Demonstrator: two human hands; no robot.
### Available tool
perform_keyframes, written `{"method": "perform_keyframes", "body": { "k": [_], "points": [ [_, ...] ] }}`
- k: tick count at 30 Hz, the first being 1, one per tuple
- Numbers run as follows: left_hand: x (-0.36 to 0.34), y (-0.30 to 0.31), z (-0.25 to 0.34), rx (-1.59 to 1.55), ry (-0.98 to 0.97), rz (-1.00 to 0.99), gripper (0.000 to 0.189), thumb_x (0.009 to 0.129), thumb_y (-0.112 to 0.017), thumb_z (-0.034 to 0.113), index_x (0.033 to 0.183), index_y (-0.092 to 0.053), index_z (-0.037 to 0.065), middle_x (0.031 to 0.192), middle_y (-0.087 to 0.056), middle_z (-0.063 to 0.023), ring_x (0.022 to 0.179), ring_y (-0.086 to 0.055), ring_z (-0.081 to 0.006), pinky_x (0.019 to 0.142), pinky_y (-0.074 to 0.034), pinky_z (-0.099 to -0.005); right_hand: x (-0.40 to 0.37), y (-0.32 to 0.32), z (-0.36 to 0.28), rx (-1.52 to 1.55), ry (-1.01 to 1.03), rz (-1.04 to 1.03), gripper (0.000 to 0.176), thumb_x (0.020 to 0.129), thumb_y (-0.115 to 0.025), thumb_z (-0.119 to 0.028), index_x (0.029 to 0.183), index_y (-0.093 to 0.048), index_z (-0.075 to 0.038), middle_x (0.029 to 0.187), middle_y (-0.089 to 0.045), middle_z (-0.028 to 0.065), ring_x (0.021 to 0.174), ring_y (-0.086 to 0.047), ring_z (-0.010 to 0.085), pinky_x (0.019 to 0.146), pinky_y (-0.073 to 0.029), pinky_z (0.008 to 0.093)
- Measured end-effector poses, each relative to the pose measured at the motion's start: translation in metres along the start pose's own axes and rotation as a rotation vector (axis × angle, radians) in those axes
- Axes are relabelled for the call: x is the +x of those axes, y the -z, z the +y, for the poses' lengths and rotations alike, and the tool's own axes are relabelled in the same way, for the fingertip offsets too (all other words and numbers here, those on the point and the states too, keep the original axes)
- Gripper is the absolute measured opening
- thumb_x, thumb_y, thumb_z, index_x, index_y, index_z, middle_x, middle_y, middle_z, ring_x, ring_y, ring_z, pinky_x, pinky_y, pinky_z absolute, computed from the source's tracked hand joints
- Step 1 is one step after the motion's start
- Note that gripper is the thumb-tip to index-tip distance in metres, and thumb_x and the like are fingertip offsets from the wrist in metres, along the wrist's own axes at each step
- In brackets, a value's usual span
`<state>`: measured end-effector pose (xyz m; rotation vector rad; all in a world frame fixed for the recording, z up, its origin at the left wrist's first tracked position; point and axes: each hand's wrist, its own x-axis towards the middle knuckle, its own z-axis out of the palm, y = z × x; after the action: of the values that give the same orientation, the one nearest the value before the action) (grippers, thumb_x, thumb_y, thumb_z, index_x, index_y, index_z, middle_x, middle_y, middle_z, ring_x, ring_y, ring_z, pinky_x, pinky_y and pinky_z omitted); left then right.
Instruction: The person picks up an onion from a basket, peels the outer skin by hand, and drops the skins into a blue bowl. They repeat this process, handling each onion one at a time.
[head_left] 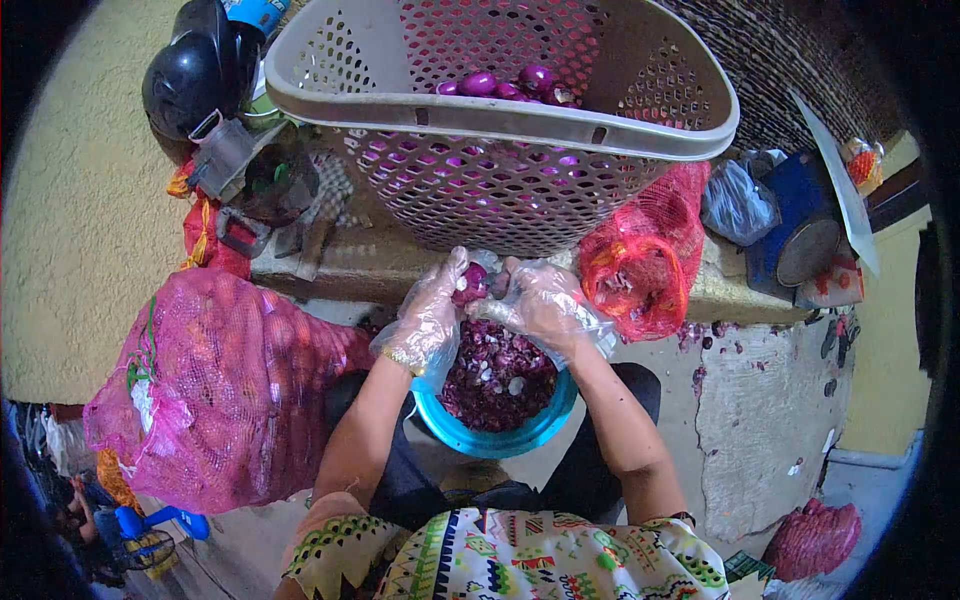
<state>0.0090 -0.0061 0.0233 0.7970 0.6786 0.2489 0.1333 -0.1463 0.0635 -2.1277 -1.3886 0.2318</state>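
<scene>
Both of my hands wear clear plastic gloves. My left hand point(430, 312) has its fingers around a purple-red onion point(470, 284). Just right of that onion, my right hand point(545, 307) has its fingers bent together at the onion's side; what they hold, if anything, is too small to make out. Below the hands is a turquoise basin point(480, 440) with dark red onion skins point(495, 380) in it. Above them a large grey perforated basket point(480, 225) holds shiny peeled onions point(510, 84).
A full pink mesh sack point(230, 390) stands at the left. An open red net bag point(640, 280) lies on the ledge point(350, 255) at the right. A black helmet point(185, 90) is at the upper left. Another sack point(815, 540) sits at the lower right.
</scene>
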Motion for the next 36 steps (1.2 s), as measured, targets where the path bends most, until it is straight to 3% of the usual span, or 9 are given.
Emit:
{"method": "perform_keyframes", "body": {
  "k": [7,13,15,19,21,25,27,31,36],
  "points": [
    [-0.005,-0.002,0.004,-0.018,-0.001,-0.018,0.049,0.100,-0.063,0.045,0.122,-0.062,0.002,0.108,-0.068,-0.0085,0.090,-0.068,-0.0166,0.076,-0.058,-0.0286,0.001,0.004,-0.005,-0.036,-0.022,-0.079,0.062,0.079,-0.071,-0.069,0.090,-0.071,-0.008,0.077,-0.071,0.0167,0.078,-0.071,0.0357,0.071,-0.054,0.0478],
    [-0.001,0.001,0.001,-0.037,-0.019,-0.055,0.050,0.099,-0.063,0.048,0.122,-0.064,0.003,0.107,-0.070,-0.0080,0.091,-0.069,-0.0168,0.077,-0.059,-0.0324,0.000,-0.004,-0.003,-0.060,0.019,-0.119,0.058,0.086,-0.065,-0.065,0.081,-0.074,-0.009,0.068,-0.067,0.0181,0.068,-0.068,0.0390,0.069,-0.053,0.0496],
    [-0.001,0.002,0.002,0.061,0.013,0.069,0.051,0.099,-0.062,0.048,0.122,-0.064,0.002,0.108,-0.070,-0.0090,0.091,-0.069,-0.0178,0.079,-0.059,-0.0336,0.001,-0.010,0.002,-0.133,0.088,-0.140,0.057,0.088,-0.064,-0.065,0.079,-0.074,-0.009,0.065,-0.066,0.0175,0.065,-0.067,0.0393,0.066,-0.053,0.0489],
    [-0.004,-0.003,0.005,-0.021,0.009,0.024,0.050,0.099,-0.063,0.049,0.119,-0.064,0.003,0.107,-0.070,-0.0083,0.089,-0.069,-0.0174,0.077,-0.059,-0.0327,-0.001,-0.004,-0.003,-0.136,0.093,-0.188,0.058,0.084,-0.067,-0.066,0.078,-0.073,-0.009,0.066,-0.067,0.0160,0.066,-0.068,0.0371,0.064,-0.053,0.0477],
    [-0.006,-0.005,0.007,-0.019,-0.001,0.035,0.056,0.101,-0.059,0.047,0.129,-0.060,-0.002,0.113,-0.069,-0.0110,0.096,-0.070,-0.0200,0.082,-0.059,-0.0339,-0.002,-0.004,-0.001,-0.041,0.077,-0.042,0.061,0.080,-0.068,-0.071,0.079,-0.074,-0.011,0.067,-0.069,0.0159,0.064,-0.070,0.0349,0.062,-0.054,0.0486],
    [0.004,0.003,-0.003,-0.009,0.016,0.082,0.057,0.102,-0.059,0.046,0.131,-0.058,-0.002,0.118,-0.068,-0.0126,0.102,-0.069,-0.0209,0.086,-0.058,-0.0346,0.001,0.001,-0.003,0.051,-0.016,-0.026,0.063,0.076,-0.071,-0.073,0.084,-0.071,-0.011,0.068,-0.069,0.0151,0.066,-0.070,0.0349,0.062,-0.053,0.0479],
    [0.005,0.006,-0.005,-0.060,-0.003,-0.016,0.056,0.102,-0.059,0.045,0.132,-0.057,-0.003,0.121,-0.067,-0.0131,0.105,-0.068,-0.0220,0.087,-0.058,-0.0347,0.000,-0.002,-0.001,-0.040,0.009,0.031,0.064,0.074,-0.071,-0.074,0.086,-0.069,-0.012,0.069,-0.068,0.0146,0.069,-0.070,0.0350,0.064,-0.053,0.0472],
    [0.004,0.007,-0.001,-0.050,0.022,-0.064,0.057,0.102,-0.058,0.045,0.131,-0.057,-0.003,0.122,-0.067,-0.0140,0.106,-0.068,-0.0227,0.089,-0.058,-0.0355,-0.001,0.000,-0.004,-0.022,-0.013,-0.061,0.061,0.077,-0.073,-0.068,0.093,-0.070,-0.009,0.073,-0.068,0.0157,0.072,-0.069,0.0363,0.068,-0.052,0.0479],
    [0.007,0.011,-0.005,-0.135,0.026,-0.100,0.057,0.101,-0.059,0.045,0.130,-0.058,-0.005,0.124,-0.066,-0.0146,0.106,-0.068,-0.0225,0.091,-0.057,-0.0378,-0.002,-0.007,0.000,-0.027,0.078,-0.054,0.056,0.086,-0.066,-0.065,0.083,-0.074,-0.010,0.073,-0.069,0.0179,0.072,-0.069,0.0373,0.069,-0.053,0.0487]
  ]
}}
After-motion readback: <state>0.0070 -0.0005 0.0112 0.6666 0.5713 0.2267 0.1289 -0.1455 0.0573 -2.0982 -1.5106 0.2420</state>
